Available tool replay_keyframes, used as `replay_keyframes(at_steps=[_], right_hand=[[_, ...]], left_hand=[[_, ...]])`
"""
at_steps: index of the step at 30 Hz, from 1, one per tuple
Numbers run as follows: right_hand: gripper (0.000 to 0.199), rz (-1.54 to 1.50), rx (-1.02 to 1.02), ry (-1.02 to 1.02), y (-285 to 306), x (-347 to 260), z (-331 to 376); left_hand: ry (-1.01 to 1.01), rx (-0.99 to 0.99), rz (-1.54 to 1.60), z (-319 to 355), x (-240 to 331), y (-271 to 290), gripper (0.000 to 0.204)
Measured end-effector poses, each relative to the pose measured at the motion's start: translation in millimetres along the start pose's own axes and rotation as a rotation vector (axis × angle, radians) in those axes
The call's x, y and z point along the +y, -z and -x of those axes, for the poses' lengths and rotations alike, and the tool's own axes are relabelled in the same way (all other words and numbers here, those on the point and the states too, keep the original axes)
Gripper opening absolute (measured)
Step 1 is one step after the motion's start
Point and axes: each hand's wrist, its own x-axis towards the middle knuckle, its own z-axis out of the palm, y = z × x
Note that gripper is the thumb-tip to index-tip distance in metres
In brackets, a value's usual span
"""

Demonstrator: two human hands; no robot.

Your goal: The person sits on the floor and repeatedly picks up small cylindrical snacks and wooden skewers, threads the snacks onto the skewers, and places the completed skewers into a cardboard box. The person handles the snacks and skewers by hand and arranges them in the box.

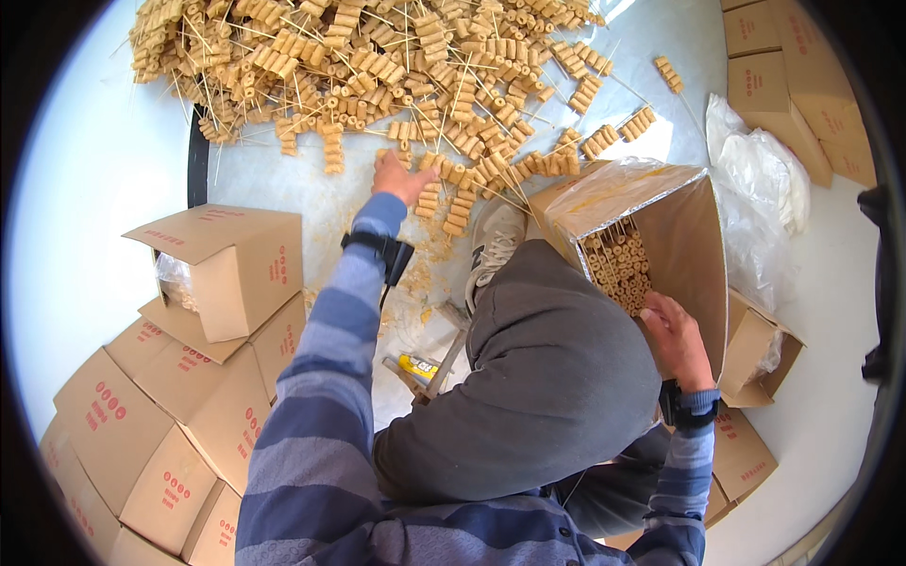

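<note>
A heap of skewers [406,75], each threaded with short tan hollow rolls, covers the floor ahead. My left hand [401,176] reaches to its near edge, thumb and fingers apart, beside a few loose skewers [460,212]. To the right stands an open cardboard box [681,274] with a clear plastic liner [628,184]. Packed rolls [615,264] show inside it, end-on. At the near side of the opening is my right hand [679,340], fingers loosely bent and touching the packed rolls; I see nothing gripped in it.
Cardboard boxes [179,415] are stacked at my left, one open box [250,269] on top. More boxes [769,85] and crumpled clear plastic [760,179] lie at the right. My shoe [495,241] is between heap and box. Crumbs and a yellow packet [418,366] are on the floor.
</note>
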Motion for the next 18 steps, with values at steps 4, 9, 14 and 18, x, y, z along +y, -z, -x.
replay_keyframes(at_steps=[4, 9, 14, 18], right_hand=[[0.035, -0.043, 0.036, -0.012, 1, -17, 23], [0.035, -0.020, 0.039, -0.011, -3, -40, 39], [0.031, 0.078, 0.045, 0.205, -28, -66, 46], [0.033, 0.060, 0.020, 0.145, -27, -80, 73]], left_hand=[[0.110, -0.084, -0.049, -22, 32, 4, 0.121], [-0.295, -0.085, -0.024, 35, 69, -11, 0.047], [0.252, -0.843, 0.558, 68, 94, -78, 0.052], [0.489, -0.564, 0.849, 52, 107, -117, 0.047]])
